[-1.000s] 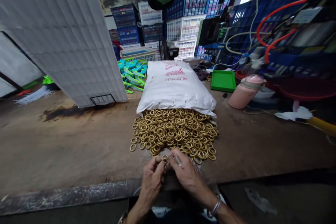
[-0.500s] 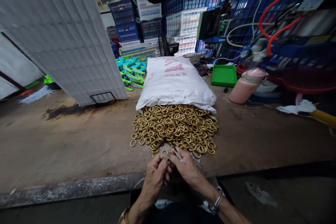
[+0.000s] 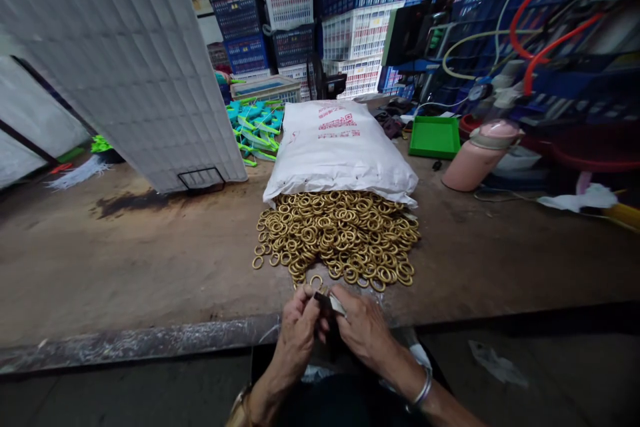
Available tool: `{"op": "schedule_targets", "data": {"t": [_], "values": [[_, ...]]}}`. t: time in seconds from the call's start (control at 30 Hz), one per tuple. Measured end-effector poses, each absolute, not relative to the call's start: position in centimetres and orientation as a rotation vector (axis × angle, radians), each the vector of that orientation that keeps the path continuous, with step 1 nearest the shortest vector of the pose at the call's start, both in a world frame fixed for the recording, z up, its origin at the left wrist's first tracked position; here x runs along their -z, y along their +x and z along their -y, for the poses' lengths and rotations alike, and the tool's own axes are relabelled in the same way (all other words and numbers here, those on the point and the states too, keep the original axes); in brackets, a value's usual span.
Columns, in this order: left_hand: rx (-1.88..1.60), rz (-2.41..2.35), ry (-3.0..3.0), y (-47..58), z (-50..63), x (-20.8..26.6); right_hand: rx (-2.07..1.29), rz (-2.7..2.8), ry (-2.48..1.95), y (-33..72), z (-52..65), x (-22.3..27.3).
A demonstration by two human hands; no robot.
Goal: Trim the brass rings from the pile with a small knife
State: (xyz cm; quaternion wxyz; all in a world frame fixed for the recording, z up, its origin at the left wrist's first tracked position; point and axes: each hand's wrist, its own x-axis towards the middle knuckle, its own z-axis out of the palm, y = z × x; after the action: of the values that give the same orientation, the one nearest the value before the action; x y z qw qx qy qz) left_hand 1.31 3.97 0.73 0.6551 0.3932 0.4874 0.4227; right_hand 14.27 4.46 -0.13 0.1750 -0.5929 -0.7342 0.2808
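Note:
My left hand (image 3: 299, 325) is closed at the front edge of the table, fingertips pinched together. Whatever it pinches is hidden by the fingers. Beside it, my right hand (image 3: 364, 325) grips a small knife-like tool (image 3: 337, 305) with a pale handle and a dark end, which reaches across to the left fingertips. Just beyond the fingers lies a single brass-coloured ring (image 3: 316, 281). Behind it spreads a heap of the same rings (image 3: 345, 233), spilling out from under the near end of a white printed sack (image 3: 335, 153).
A white ribbed panel (image 3: 135, 80) stands at left. Teal and lime plastic pieces (image 3: 255, 123) lie behind it. To the right are a green tray (image 3: 434, 137), a pink bottle (image 3: 480, 157) and orange hoses (image 3: 523, 47). Stacked crates (image 3: 357, 33) rise at the back.
The tool's dark end has swung from pointing at the ring heap down to the left fingertips. Both hands stay close together. The whole view has shifted slightly.

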Motion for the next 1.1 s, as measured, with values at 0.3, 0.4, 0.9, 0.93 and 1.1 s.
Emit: {"op": "schedule_targets", "data": {"t": [0.3,0.4,0.9,0.93,1.1], "values": [[-0.942,-1.046,0.901,0.6,-2.3,-1.0,-0.592,2.198,-1.843,14.3,-4.6,0.7],[-0.944,-0.879,0.808,0.2,-1.4,-1.1,-0.547,2.158,-1.886,14.2,-5.1,1.0],[-1.013,-0.727,0.278,-2.0,-2.4,0.0,-0.313,2.218,-1.950,11.5,-7.4,1.2],[-1.008,-0.735,0.245,-1.9,-2.6,0.0,-0.306,2.218,-1.957,11.4,-7.5,1.2],[-1.022,-0.823,0.222,-1.6,-3.0,0.2,-0.310,2.216,-1.960,11.5,-7.7,1.0]]}}
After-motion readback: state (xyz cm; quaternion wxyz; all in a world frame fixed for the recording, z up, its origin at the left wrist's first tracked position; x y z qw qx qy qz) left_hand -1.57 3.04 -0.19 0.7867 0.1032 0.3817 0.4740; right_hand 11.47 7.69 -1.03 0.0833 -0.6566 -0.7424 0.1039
